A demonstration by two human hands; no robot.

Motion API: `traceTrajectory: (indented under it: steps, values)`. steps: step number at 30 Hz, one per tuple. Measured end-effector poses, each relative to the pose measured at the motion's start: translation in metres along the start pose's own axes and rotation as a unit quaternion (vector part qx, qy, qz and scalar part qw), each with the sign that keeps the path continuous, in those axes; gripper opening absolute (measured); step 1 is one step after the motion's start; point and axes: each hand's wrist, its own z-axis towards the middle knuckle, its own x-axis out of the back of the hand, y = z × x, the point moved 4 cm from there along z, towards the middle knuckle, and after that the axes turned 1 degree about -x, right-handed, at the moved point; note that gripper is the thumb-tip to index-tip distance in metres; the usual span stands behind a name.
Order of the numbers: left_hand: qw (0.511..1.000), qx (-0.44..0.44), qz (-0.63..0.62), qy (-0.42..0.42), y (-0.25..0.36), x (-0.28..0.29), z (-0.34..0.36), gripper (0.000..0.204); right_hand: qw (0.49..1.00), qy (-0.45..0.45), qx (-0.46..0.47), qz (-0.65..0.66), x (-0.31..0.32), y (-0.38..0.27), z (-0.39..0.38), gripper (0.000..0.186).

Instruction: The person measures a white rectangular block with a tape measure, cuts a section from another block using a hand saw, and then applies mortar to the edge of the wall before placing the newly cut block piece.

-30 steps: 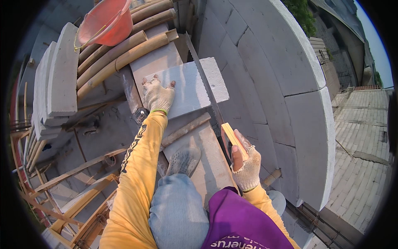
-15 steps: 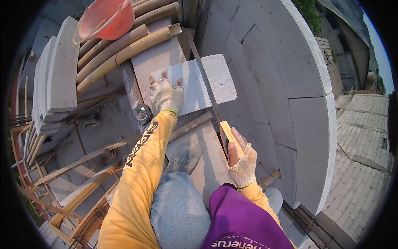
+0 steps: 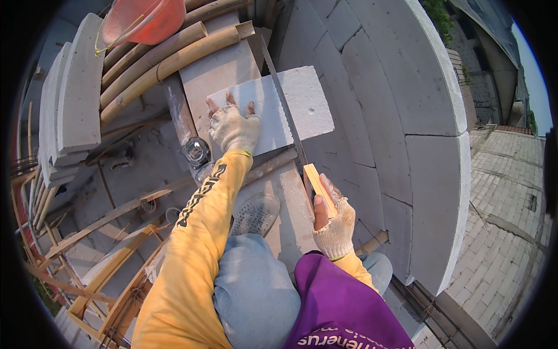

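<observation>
The person's left hand [image 3: 235, 129] rests on an aerated-concrete block [image 3: 307, 103]; the right hand [image 3: 336, 227] grips a handsaw [image 3: 283, 102] by its yellow handle [image 3: 319, 189], blade across the block. Beyond the left hand are bamboo poles [image 3: 186, 56] and 1 red bucket [image 3: 142, 23].

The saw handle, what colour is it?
The saw handle is light yellow along its upward-facing edge, seen best in the head view.

grey board [image 3: 218, 68] bears block [image 3: 272, 110], batten [image 3: 270, 166] and shoe [image 3: 257, 214]

the pale aerated concrete block lies crosswise on the grey board, its right end jutting past the edge. just below its near side the wooden batten slants across; nearer still stands the perforated shoe. bamboo poles [image 3: 197, 51] reach over the far part.
</observation>
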Motion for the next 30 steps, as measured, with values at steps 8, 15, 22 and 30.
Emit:
traceTrajectory:
  steps: [8, 15, 22, 30]
  values:
    - [1.0, -0.003, 0.001, -0.018, 0.003, 0.005, 0.0, 0.077, 1.0, 0.0, -0.013, -0.001, 0.0, -0.011, -0.003, 0.044]
    - [1.0, -0.002, -0.003, -0.013, 0.001, 0.001, 0.001, 0.076, 0.999, -0.015, -0.006, -0.033, 0.002, -0.01, -0.01, 0.043]
    - [1.0, -0.006, 0.001, -0.013, 0.003, 0.002, 0.002, 0.075, 0.999, -0.007, 0.011, -0.041, -0.006, -0.009, 0.002, 0.041]
    - [1.0, 0.0, 0.012, -0.007, 0.002, 0.005, 0.001, 0.074, 0.999, -0.017, -0.016, -0.035, -0.01, 0.004, -0.014, 0.042]
